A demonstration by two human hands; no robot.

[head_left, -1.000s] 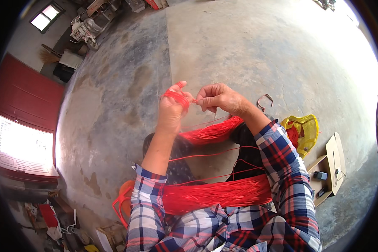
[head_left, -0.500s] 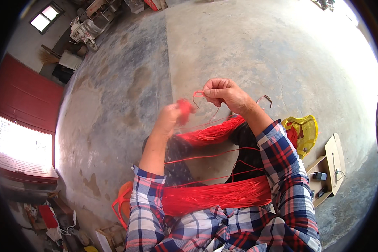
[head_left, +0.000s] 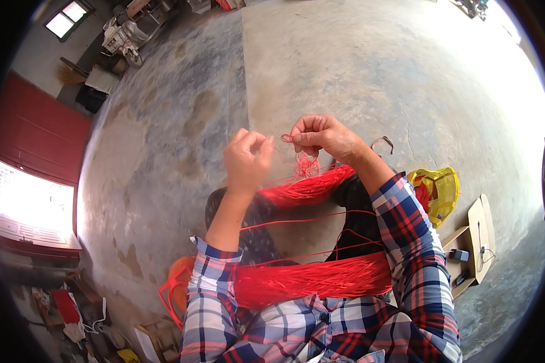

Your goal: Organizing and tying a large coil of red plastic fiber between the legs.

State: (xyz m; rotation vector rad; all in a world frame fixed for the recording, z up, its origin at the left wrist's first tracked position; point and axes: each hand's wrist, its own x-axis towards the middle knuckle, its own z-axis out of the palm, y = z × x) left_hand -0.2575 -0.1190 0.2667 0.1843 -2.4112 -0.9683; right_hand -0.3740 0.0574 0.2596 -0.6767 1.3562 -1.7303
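My right hand (head_left: 324, 136) pinches a small looped knot of red cord (head_left: 303, 158) that dangles below its fingertips. Just left of it, my left hand (head_left: 247, 158) is curled with its fingers closed; thin red strands run toward it, but I cannot see clearly whether it grips one. A thick bundle of red cords (head_left: 312, 279) lies across my lap, and a second bundle (head_left: 309, 186) rests over my knee beneath the hands. Single red strands stretch between the bundles.
I sit over a stained concrete floor (head_left: 357, 72). A yellow plastic basket (head_left: 439, 190) stands to my right beside a small wooden stool (head_left: 475, 242). An orange basket (head_left: 175, 284) sits at my left hip. A red door (head_left: 36, 130) and clutter line the left side.
My hands have drawn apart. The left hand dropped and let the red tuft go from its fingertips; the right hand now holds the looped cord alone, lower than before.
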